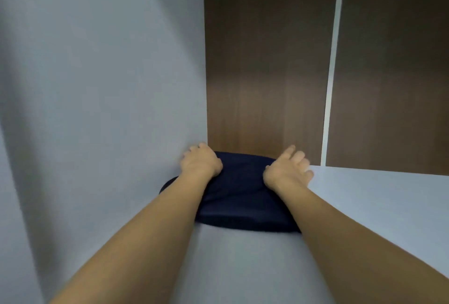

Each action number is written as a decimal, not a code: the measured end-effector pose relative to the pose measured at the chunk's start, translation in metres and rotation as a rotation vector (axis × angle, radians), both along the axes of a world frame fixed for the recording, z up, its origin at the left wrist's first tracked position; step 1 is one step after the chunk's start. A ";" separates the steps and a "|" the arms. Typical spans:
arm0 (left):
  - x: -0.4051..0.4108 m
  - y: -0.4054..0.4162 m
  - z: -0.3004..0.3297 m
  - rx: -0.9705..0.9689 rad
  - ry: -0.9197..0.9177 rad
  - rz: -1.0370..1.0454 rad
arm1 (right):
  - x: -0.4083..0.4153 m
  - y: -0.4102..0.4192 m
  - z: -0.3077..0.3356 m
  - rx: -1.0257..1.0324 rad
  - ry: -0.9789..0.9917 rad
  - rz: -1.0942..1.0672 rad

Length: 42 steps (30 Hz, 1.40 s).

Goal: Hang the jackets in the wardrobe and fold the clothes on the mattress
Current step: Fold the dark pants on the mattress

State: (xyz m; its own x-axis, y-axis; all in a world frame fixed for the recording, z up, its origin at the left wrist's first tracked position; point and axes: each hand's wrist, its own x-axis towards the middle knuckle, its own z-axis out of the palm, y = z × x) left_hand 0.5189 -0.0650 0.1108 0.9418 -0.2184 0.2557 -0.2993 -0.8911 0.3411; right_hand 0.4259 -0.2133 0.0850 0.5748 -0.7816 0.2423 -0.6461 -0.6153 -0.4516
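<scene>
A folded dark navy garment (239,196) lies on a white wardrobe shelf (379,206), pushed against the left side wall and close to the brown back panel. My left hand (200,161) sits on the garment's far left corner, with its fingers curled down over the far edge by the wall. At the garment's right edge is my right hand (289,170). Its heel rests on the cloth, and its fingers are loosely spread, slightly blurred and lifted toward the back. Both forearms reach in from below.
A white side wall (97,109) closes the compartment on the left. The brown wooden back panel (264,72) stands just behind the garment. A thin white vertical divider strip (331,72) runs down the back, right of the hands. The shelf extends to the right.
</scene>
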 end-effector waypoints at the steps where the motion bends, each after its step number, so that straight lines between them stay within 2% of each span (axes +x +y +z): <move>1: -0.004 -0.002 0.000 0.077 -0.079 -0.050 | 0.001 0.002 -0.002 -0.156 0.045 0.065; 3: -0.011 -0.004 0.002 0.253 -0.157 -0.202 | 0.006 0.004 -0.002 -0.278 0.152 0.253; 6: -0.016 0.003 -0.007 0.421 0.058 -0.311 | 0.011 0.002 -0.005 -0.045 0.289 0.413; 8: -0.012 0.007 -0.016 0.403 0.153 -0.303 | 0.016 -0.001 -0.008 0.014 0.301 0.407; 18: 0.040 -0.015 -0.021 0.308 0.212 -0.351 | 0.059 -0.017 -0.012 -0.050 0.318 0.429; 26: 0.061 -0.026 -0.024 0.293 0.209 -0.346 | 0.086 -0.031 -0.015 -0.030 0.314 0.446; 42: 0.065 -0.028 -0.024 0.330 0.170 -0.336 | 0.088 -0.032 -0.012 -0.010 0.309 0.450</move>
State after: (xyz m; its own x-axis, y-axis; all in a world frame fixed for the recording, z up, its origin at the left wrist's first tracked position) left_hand 0.5841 -0.0928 0.0871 0.8278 -0.5603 -0.0290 -0.5531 -0.8235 0.1260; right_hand 0.5139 -0.2454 0.0725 0.8975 -0.4408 0.0158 -0.4199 -0.8649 -0.2752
